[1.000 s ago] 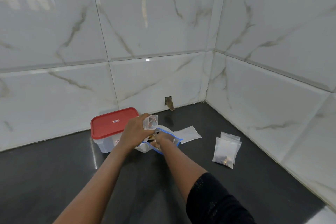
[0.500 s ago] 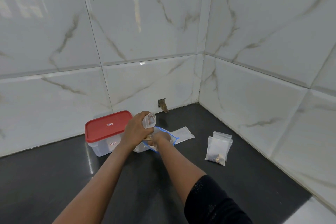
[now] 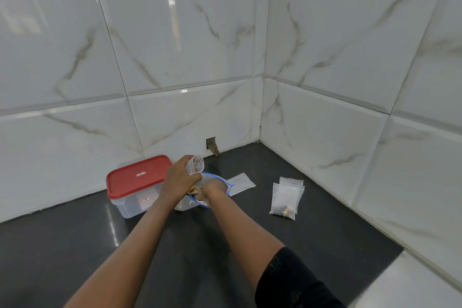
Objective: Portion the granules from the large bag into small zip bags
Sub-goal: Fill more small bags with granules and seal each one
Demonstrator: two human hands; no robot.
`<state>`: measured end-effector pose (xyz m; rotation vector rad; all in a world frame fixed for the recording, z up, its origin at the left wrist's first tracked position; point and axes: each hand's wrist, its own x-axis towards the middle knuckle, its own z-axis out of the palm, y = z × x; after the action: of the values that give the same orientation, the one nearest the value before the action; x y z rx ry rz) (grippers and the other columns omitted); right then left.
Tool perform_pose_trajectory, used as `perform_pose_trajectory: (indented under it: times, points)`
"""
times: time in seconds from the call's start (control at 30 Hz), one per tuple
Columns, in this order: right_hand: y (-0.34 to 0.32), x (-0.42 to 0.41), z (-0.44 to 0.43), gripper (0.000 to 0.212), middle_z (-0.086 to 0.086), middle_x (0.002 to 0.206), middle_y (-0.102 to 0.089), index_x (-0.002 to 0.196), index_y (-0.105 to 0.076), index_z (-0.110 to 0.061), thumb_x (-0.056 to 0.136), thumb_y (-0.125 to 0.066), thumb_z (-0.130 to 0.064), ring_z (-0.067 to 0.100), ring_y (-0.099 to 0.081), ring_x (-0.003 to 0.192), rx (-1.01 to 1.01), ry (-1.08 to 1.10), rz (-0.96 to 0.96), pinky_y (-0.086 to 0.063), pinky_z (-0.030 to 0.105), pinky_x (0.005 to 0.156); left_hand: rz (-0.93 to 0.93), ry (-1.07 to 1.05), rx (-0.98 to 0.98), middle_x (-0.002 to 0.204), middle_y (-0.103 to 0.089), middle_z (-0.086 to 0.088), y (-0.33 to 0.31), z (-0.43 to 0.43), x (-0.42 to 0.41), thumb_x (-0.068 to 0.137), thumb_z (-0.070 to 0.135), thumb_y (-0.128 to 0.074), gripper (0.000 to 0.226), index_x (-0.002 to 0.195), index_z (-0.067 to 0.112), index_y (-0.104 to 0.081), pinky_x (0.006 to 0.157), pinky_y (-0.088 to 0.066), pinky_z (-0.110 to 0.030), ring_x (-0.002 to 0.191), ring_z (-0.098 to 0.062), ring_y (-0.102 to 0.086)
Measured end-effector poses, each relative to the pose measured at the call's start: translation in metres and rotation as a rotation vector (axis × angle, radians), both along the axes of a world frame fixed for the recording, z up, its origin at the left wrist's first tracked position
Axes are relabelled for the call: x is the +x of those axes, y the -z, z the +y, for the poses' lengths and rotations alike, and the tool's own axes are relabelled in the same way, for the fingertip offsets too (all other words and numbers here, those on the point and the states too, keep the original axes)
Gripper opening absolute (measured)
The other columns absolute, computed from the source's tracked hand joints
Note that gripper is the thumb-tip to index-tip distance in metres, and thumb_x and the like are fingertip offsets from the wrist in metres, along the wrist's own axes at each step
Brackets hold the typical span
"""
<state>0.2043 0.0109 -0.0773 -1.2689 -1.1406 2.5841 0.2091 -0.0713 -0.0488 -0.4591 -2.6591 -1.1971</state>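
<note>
Dark surface (image 3: pixel 325 245) set in a tiled wall corner. Clear box with red lid (image 3: pixel 139 175) sits near the back edge, left of the hands. Large bag (image 3: pixel 217 179) with blue zip rim lies just right of the box, touching or nearly so, mouth open upward and toward the person. Flat empty bag (image 3: pixel 242 182) lies just right of it, long axis slanting toward the back corner. Filled small bags (image 3: pixel 286 196) stacked well apart to the right, near the right wall, brown granules at their near ends.

Left hand (image 3: pixel 180 180) clenched on a small zip bag (image 3: pixel 196 165), holding it upright with mouth open, directly above the large bag's far left rim. Right hand (image 3: pixel 212 190) reaches down into the large bag's mouth, fingers curled; something tan shows between the two hands, cannot tell if it is granules or a scoop, so cannot tell what the right hand holds.

Key relation: small bag mouth sits just above and left of the right hand, so the transfer is likely a short lift up-left. Both forearms extended forward, converging, right wrist bent down
</note>
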Motion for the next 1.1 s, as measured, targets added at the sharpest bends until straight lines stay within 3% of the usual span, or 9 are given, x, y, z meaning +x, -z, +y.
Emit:
perform_pose_trajectory:
  times: [0.1, 0.2, 0.33, 0.47, 0.63, 0.77, 0.83, 0.93, 1.1]
  points:
    - [-0.003, 0.011, 0.002, 0.019, 0.017, 0.119, -0.054, 0.113, -0.05, -0.008, 0.099, -0.037, -0.009, 0.028, -0.057, 0.104, 0.054, -0.041, 0.024, -0.052, 0.034, 0.087, 0.004, -0.004, 0.012, 0.095, -0.056, 0.003, 0.0, 0.002, 0.003, 0.075, 0.004, -0.064, 0.043, 0.117, 0.011, -0.056, 0.068, -0.033, -0.022, 0.084, -0.015, -0.05]
    - [0.0, 0.014, 0.005, 0.036, 0.017, 0.131, -0.053, 0.133, -0.046, 0.0, 0.099, -0.037, -0.007, 0.017, -0.06, 0.085, 0.173, -0.079, 0.073, -0.054, 0.018, 0.073, 0.002, 0.012, 0.032, 0.095, -0.057, 0.002, 0.0, 0.004, 0.008, 0.074, 0.002, -0.064, 0.043, 0.116, 0.011, -0.057, 0.07, -0.034, -0.022, 0.085, -0.016, -0.052]
    - [0.002, 0.021, 0.007, 0.031, 0.018, 0.125, -0.054, 0.125, -0.049, 0.0, 0.099, -0.035, -0.009, 0.033, -0.055, 0.112, 0.076, -0.056, 0.027, -0.048, 0.039, 0.097, 0.001, 0.036, 0.029, 0.094, -0.061, 0.001, 0.006, -0.001, 0.012, 0.073, 0.004, -0.066, 0.04, 0.112, 0.011, -0.06, 0.063, -0.037, -0.017, 0.084, -0.017, -0.055]
    - [-0.002, 0.029, 0.001, 0.014, 0.013, 0.106, -0.052, 0.105, -0.05, -0.007, 0.097, -0.039, -0.004, 0.028, -0.054, 0.102, 0.087, -0.14, 0.05, -0.046, 0.036, 0.099, 0.001, 0.03, -0.002, 0.092, -0.062, -0.001, 0.008, -0.008, 0.013, 0.072, 0.008, -0.068, 0.035, 0.107, 0.011, -0.062, 0.062, -0.038, -0.015, 0.081, -0.018, -0.055]
    - [0.007, 0.021, 0.0, 0.037, 0.013, 0.141, -0.047, 0.135, -0.045, -0.003, 0.1, -0.037, -0.01, 0.025, -0.047, 0.129, 0.259, -0.287, -0.039, -0.042, 0.027, 0.103, -0.019, 0.043, -0.017, 0.093, -0.063, 0.0, 0.004, -0.014, 0.012, 0.071, 0.012, -0.07, 0.036, 0.106, 0.015, -0.063, 0.065, -0.038, -0.023, 0.083, -0.018, -0.056]
    - [0.008, 0.012, 0.001, 0.016, 0.019, 0.134, -0.049, 0.11, -0.051, -0.007, 0.099, -0.041, -0.01, 0.024, -0.046, 0.129, 0.178, -0.252, -0.08, -0.037, 0.03, 0.106, -0.025, 0.058, -0.057, 0.102, -0.065, -0.002, 0.003, -0.017, 0.009, 0.072, 0.015, -0.072, 0.042, 0.113, 0.015, -0.062, 0.072, -0.039, -0.025, 0.087, -0.017, -0.055]
    - [0.009, 0.007, -0.001, 0.016, 0.022, 0.124, -0.05, 0.108, -0.047, -0.003, 0.094, -0.051, -0.007, 0.031, -0.049, 0.123, 0.038, -0.214, -0.038, -0.044, 0.037, 0.103, -0.014, 0.072, -0.076, 0.103, -0.063, -0.001, 0.002, -0.018, 0.008, 0.073, 0.015, -0.072, 0.045, 0.117, 0.014, -0.06, 0.073, -0.037, -0.024, 0.089, -0.015, -0.054]
    - [0.02, -0.008, -0.009, 0.034, 0.021, 0.138, -0.047, 0.131, -0.044, -0.002, 0.098, -0.043, -0.009, 0.033, -0.049, 0.125, 0.223, -0.353, 0.007, -0.043, 0.038, 0.101, 0.004, 0.097, -0.1, 0.105, -0.064, -0.002, 0.0, -0.02, 0.005, 0.074, 0.014, -0.071, 0.046, 0.119, 0.014, -0.059, 0.066, -0.037, -0.019, 0.088, -0.014, -0.054]
    - [0.129, -0.118, 0.0, 0.04, 0.015, 0.11, -0.065, 0.122, -0.056, -0.011, 0.086, -0.061, -0.028, 0.025, -0.064, 0.089, 0.288, -0.439, -0.199, -0.057, 0.035, 0.062, 0.009, 0.074, -0.095, 0.1, -0.064, 0.0, -0.003, -0.025, -0.004, 0.074, 0.016, -0.072, 0.043, 0.116, 0.014, -0.061, 0.069, -0.038, -0.021, 0.086, -0.017, -0.055]
